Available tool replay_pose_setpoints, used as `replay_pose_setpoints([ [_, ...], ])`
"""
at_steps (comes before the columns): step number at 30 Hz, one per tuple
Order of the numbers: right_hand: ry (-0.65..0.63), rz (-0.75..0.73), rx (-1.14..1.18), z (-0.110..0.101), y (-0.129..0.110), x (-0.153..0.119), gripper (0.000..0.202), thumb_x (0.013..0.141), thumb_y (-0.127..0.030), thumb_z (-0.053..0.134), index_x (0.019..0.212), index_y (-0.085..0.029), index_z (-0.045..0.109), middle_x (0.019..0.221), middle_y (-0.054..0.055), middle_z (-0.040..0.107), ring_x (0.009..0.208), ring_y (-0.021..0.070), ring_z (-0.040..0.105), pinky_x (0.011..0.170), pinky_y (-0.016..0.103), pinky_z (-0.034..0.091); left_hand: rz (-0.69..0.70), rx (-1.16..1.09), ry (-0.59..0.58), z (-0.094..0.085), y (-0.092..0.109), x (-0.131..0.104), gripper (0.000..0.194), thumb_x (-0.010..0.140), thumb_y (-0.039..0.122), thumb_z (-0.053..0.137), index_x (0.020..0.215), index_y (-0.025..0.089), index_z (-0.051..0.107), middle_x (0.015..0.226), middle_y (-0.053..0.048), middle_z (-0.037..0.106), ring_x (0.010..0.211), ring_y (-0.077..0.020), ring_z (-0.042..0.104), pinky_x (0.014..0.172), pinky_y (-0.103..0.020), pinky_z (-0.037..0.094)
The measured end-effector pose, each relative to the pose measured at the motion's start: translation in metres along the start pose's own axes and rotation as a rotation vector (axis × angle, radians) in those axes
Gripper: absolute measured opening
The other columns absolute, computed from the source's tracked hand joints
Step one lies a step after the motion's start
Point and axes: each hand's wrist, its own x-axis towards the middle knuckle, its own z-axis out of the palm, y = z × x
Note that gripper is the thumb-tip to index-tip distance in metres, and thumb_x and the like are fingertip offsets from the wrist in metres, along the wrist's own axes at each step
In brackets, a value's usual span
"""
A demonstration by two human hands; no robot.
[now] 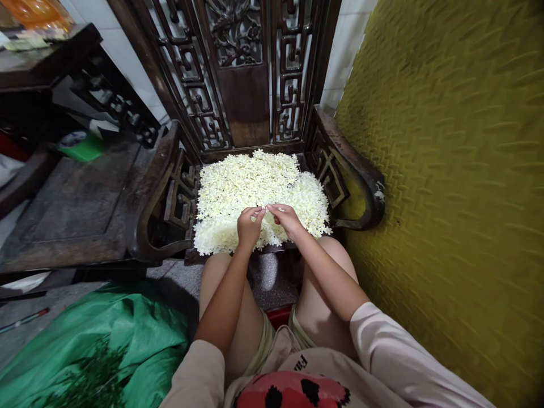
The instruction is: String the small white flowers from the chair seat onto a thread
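Small white-and-cream flowers (246, 184) lie in a thick layer over the seat of a dark carved wooden chair (244, 93). Above the near part of this layer, my left hand (250, 225) and my right hand (287, 220) meet fingertip to fingertip. Both are closed in a pinch on what looks like a small white flower (266, 208), mostly covered by the fingers. Some white shows between the fingers of my right hand too. Blossoms hidden beneath my hands cannot be told apart.
Curved armrests (361, 198) flank the seat. A yellow textured metal panel (446, 170) rises at right. At left stand a dark wooden table (76, 204) and a green container (83, 147). A green sheet (140, 328) with leafy sprigs (91, 374) lies at lower left.
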Motion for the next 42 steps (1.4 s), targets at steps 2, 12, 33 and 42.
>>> replay_pose_setpoints([
  [2, 0.003, -0.01, -0.013, 0.0, -0.001, -0.001, 0.044, 0.057, -0.053, 0.071, 0.08, -0.016, 0.07, 0.048, -0.005, 0.048, 0.042, 0.0061, 0.033, 0.043, 0.022, 0.028, -0.012, 0.015, 0.007, -0.001, 0.0, 0.0, 0.013, 0.073, 0.032, 0.059, 0.072, 0.02, 0.065, 0.078, -0.003, 0.061, 0.069, -0.0152, 0.051, 0.071, -0.028, 0.039],
  [12, -0.086, -0.255, -0.191, 0.001, -0.01, -0.007, 0.032, 0.064, -0.048, 0.069, 0.078, -0.019, 0.071, 0.086, 0.005, 0.069, 0.09, 0.0201, 0.06, 0.082, 0.031, 0.043, -0.081, 0.02, 0.022, -0.002, -0.006, 0.004, 0.011, 0.071, 0.028, 0.059, 0.065, 0.02, 0.062, 0.072, -0.001, 0.058, 0.066, -0.0147, 0.049, 0.069, -0.027, 0.038],
  [33, 0.187, -0.236, -0.12, 0.002, -0.001, -0.003, 0.036, 0.061, -0.049, 0.068, 0.076, -0.017, 0.064, 0.078, 0.003, 0.063, 0.076, 0.016, 0.056, 0.072, 0.029, 0.043, -0.303, -0.342, -0.05, 0.001, -0.006, 0.003, 0.027, 0.054, 0.039, 0.074, 0.062, 0.016, 0.062, 0.061, 0.0, 0.059, 0.061, -0.0126, 0.052, 0.063, -0.027, 0.04],
  [42, -0.033, -0.282, -0.253, -0.002, -0.009, -0.004, 0.028, 0.067, -0.046, 0.066, 0.073, -0.019, 0.069, 0.083, 0.005, 0.068, 0.086, 0.0197, 0.059, 0.082, 0.032, 0.042, -0.295, -0.372, -0.085, -0.002, 0.0, 0.003, 0.026, 0.056, 0.036, 0.071, 0.054, 0.017, 0.052, 0.052, 0.005, 0.046, 0.053, -0.0088, 0.039, 0.055, -0.024, 0.031],
])
